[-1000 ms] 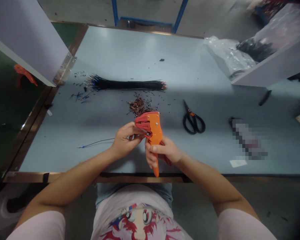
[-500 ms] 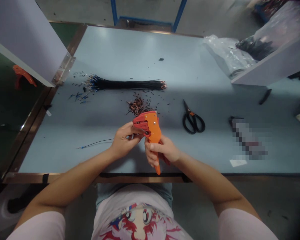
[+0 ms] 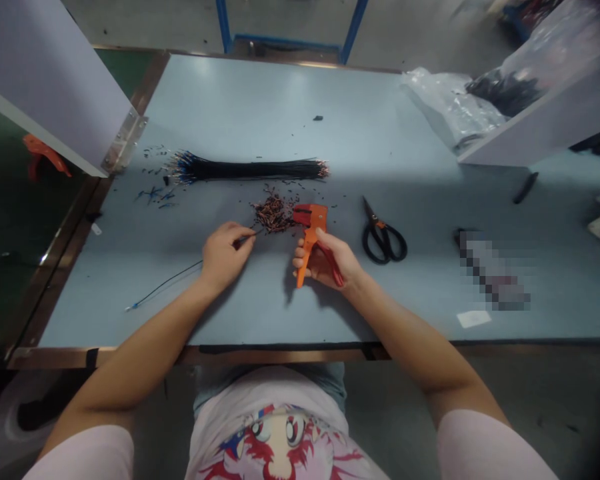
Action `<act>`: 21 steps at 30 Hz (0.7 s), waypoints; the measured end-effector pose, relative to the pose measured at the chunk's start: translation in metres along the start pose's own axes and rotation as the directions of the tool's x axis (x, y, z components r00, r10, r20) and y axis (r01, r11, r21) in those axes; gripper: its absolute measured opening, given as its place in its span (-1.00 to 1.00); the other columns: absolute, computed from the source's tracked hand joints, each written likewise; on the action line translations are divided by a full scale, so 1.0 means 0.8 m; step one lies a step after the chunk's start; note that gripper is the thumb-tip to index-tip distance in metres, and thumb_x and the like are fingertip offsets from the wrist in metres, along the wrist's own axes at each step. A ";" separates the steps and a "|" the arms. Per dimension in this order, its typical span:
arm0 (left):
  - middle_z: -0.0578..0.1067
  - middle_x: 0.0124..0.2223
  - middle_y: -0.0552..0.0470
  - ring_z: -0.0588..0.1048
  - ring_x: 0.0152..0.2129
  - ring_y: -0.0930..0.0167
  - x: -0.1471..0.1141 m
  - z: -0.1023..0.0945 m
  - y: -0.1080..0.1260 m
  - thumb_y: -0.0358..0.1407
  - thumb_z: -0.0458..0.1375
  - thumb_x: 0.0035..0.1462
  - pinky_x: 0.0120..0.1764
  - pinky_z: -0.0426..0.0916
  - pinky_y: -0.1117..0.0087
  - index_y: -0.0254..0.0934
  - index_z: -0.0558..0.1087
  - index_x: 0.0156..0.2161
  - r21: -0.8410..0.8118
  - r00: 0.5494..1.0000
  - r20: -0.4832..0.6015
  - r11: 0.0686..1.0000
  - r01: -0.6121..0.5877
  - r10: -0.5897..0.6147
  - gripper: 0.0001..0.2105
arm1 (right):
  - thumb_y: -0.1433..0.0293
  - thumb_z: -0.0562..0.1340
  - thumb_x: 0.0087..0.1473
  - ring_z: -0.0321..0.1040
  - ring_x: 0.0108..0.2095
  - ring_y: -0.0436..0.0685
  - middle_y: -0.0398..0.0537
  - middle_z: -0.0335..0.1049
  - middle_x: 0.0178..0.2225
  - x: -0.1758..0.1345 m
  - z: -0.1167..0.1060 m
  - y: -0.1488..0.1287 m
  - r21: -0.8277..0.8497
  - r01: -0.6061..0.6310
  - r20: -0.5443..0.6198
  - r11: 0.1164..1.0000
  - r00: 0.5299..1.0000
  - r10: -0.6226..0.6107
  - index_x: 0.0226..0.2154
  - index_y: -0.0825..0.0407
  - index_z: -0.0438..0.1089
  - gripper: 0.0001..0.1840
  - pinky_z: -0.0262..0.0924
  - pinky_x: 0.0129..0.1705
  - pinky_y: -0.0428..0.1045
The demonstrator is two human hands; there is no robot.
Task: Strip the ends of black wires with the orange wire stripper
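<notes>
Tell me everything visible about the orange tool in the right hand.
The orange tool has a blocky head with red front parts, plus two handles, one orange, one red, spread apart. It looks mostly plastic. The right hand grips it, thumb just below the head, whose front points left by the scrap pile.

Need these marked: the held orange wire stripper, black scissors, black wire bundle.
Wire stripper (image 3: 318,219), head view: orange body, beside its red nose.
Scissors (image 3: 380,225), head view: orange patch between blades and handles.
Wire bundle (image 3: 250,170), head view: middle of its black length.
</notes>
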State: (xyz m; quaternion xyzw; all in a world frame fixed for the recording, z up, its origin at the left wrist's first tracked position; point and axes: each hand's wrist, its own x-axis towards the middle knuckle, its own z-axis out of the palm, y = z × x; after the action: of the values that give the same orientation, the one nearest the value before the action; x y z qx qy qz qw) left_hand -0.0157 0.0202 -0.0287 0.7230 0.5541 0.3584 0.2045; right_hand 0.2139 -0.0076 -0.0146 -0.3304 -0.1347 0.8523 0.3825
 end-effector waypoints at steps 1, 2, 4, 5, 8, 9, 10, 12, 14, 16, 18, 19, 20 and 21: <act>0.51 -0.31 0.03 0.42 -0.46 0.48 0.005 -0.004 -0.006 -0.33 0.16 0.05 -0.32 0.31 0.42 -0.23 0.55 -0.31 0.005 0.999 -0.029 1.000 0.028 -0.028 -0.87 | 0.17 0.13 0.15 0.42 -0.44 0.12 -0.03 0.39 -0.44 0.000 -0.001 -0.001 -0.006 0.013 -0.002 1.000 1.000 -0.013 -0.32 0.13 0.31 -0.68 0.41 -0.33 0.12; 0.51 -0.33 0.04 0.41 -0.48 0.48 0.010 -0.007 -0.011 -0.32 0.16 0.05 -0.33 0.30 0.43 -0.24 0.55 -0.31 0.001 0.997 -0.053 0.999 0.048 -0.048 -0.87 | 0.19 0.13 0.15 0.43 -0.42 0.13 -0.02 0.40 -0.42 -0.001 -0.001 -0.001 -0.017 0.022 0.002 1.000 1.000 -0.022 -0.31 0.13 0.31 -0.69 0.41 -0.31 0.13; 0.52 -0.36 0.05 0.40 -0.51 0.49 0.017 -0.010 -0.018 -0.31 0.17 0.05 -0.36 0.29 0.44 -0.24 0.55 -0.31 -0.018 0.994 -0.096 0.998 0.059 -0.060 -0.88 | 0.21 0.17 0.12 0.44 -0.41 0.14 -0.02 0.41 -0.41 -0.001 -0.001 0.002 -0.044 0.029 0.018 0.999 0.999 -0.028 -0.30 0.13 0.32 -0.72 0.40 -0.27 0.14; 0.52 -0.38 0.05 0.40 -0.52 0.50 0.018 -0.011 -0.019 -0.31 0.18 0.05 -0.37 0.28 0.45 -0.25 0.55 -0.32 -0.026 0.992 -0.115 0.998 0.050 -0.052 -0.89 | 0.22 0.20 0.09 0.44 -0.41 0.14 -0.03 0.41 -0.41 -0.001 -0.001 0.004 -0.058 0.029 0.025 0.998 0.999 -0.028 -0.30 0.12 0.33 -0.73 0.39 -0.27 0.14; 0.51 -0.42 0.05 0.38 -0.53 0.51 0.016 -0.009 -0.016 -0.33 0.19 0.04 -0.39 0.26 0.46 -0.27 0.54 -0.36 -0.044 0.991 -0.136 0.999 -0.020 0.014 -0.91 | 0.26 0.30 -0.04 0.45 -0.41 0.15 -0.04 0.42 -0.41 -0.002 0.000 0.011 -0.135 0.046 0.033 0.990 0.999 -0.042 -0.30 0.12 0.34 -0.70 0.39 -0.29 0.11; 0.51 -0.42 0.06 0.38 -0.53 0.51 0.014 -0.008 -0.013 -0.34 0.18 0.04 -0.40 0.26 0.47 -0.27 0.53 -0.36 -0.049 0.990 -0.134 0.998 -0.050 0.043 -0.92 | 0.28 0.33 -0.07 0.46 -0.41 0.15 -0.05 0.42 -0.41 -0.003 0.002 0.012 -0.179 0.058 0.037 0.982 0.998 -0.052 -0.30 0.12 0.34 -0.69 0.39 -0.31 0.10; 0.50 -0.43 0.06 0.38 -0.53 0.52 0.012 -0.007 -0.009 -0.35 0.18 0.05 -0.40 0.26 0.47 -0.28 0.52 -0.37 -0.050 0.989 -0.130 0.995 -0.084 0.077 -0.92 | 0.28 0.35 -0.09 0.46 -0.42 0.15 -0.05 0.42 -0.42 -0.005 0.003 0.014 -0.236 0.072 0.040 0.969 0.997 -0.064 -0.29 0.12 0.33 -0.67 0.39 -0.33 0.09; 0.49 -0.43 0.07 0.38 -0.52 0.52 0.007 -0.007 0.000 -0.37 0.16 0.06 -0.39 0.26 0.47 -0.27 0.52 -0.36 -0.041 0.980 -0.135 0.988 -0.151 0.145 -0.92 | 0.29 0.37 -0.09 0.46 -0.42 0.15 -0.05 0.41 -0.41 -0.010 0.008 0.018 -0.377 0.096 0.043 0.921 0.995 -0.086 -0.28 0.12 0.32 -0.65 0.39 -0.36 0.07; 0.48 -0.41 0.06 0.38 -0.51 0.52 0.003 -0.010 0.008 -0.38 0.15 0.07 -0.38 0.26 0.47 -0.26 0.52 -0.34 0.000 0.966 -0.163 0.979 -0.203 0.200 -0.91 | 0.29 0.36 -0.06 0.46 -0.41 0.14 -0.04 0.40 -0.40 -0.016 0.013 0.023 -0.512 0.123 0.050 0.850 0.992 -0.114 -0.28 0.12 0.31 -0.66 0.39 -0.38 0.05; 0.49 -0.37 0.06 0.38 -0.50 0.52 0.000 -0.013 0.013 -0.38 0.16 0.08 -0.36 0.27 0.46 -0.24 0.52 -0.31 0.068 0.946 -0.200 0.967 -0.245 0.254 -0.90 | 0.29 0.35 -0.02 0.45 -0.40 0.11 -0.05 0.37 -0.37 -0.021 0.016 0.028 -0.604 0.167 0.082 0.779 0.986 -0.148 -0.27 0.12 0.30 -0.68 0.39 -0.37 0.03; 0.49 -0.36 0.05 0.40 -0.46 0.49 -0.001 -0.015 0.014 -0.37 0.17 0.07 -0.34 0.28 0.45 -0.22 0.52 -0.30 0.135 0.922 -0.234 0.950 -0.283 0.308 -0.90 | 0.29 0.33 0.01 0.44 -0.39 0.08 -0.07 0.34 -0.36 -0.023 0.017 0.031 -0.641 0.212 0.130 0.738 0.977 -0.168 -0.26 0.11 0.29 -0.69 0.39 -0.35 0.02; 0.49 -0.36 0.05 0.42 -0.44 0.48 -0.001 -0.016 0.014 -0.37 0.17 0.07 -0.33 0.28 0.44 -0.22 0.53 -0.30 0.160 0.910 -0.245 0.940 -0.302 0.334 -0.91 | 0.29 0.32 0.02 0.44 -0.38 0.08 -0.07 0.34 -0.36 -0.023 0.017 0.033 -0.645 0.225 0.142 0.730 0.974 -0.175 -0.26 0.11 0.29 -0.70 0.39 -0.34 0.01; 0.49 -0.36 0.04 0.42 -0.41 0.46 -0.002 -0.017 0.014 -0.37 0.18 0.07 -0.31 0.28 0.44 -0.22 0.52 -0.30 0.176 0.900 -0.251 0.931 -0.318 0.355 -0.91 | 0.28 0.32 0.02 0.44 -0.38 0.07 -0.07 0.34 -0.36 -0.023 0.017 0.033 -0.645 0.226 0.141 0.730 0.974 -0.176 -0.26 0.11 0.28 -0.70 0.39 -0.33 0.01; 0.49 -0.36 0.04 0.43 -0.40 0.45 -0.002 -0.017 0.013 -0.37 0.18 0.07 -0.31 0.29 0.43 -0.22 0.52 -0.30 0.186 0.895 -0.252 0.926 -0.329 0.369 -0.91 | 0.28 0.33 0.01 0.44 -0.39 0.07 -0.07 0.34 -0.36 -0.023 0.018 0.033 -0.641 0.217 0.130 0.737 0.976 -0.175 -0.27 0.11 0.28 -0.69 0.39 -0.33 0.01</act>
State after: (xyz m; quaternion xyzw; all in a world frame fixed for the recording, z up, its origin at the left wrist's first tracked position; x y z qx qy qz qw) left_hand -0.0189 0.0142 -0.0130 0.7645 0.4619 0.4497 0.0050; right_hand 0.1986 -0.0384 -0.0085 -0.4005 -0.4678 0.7169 0.3270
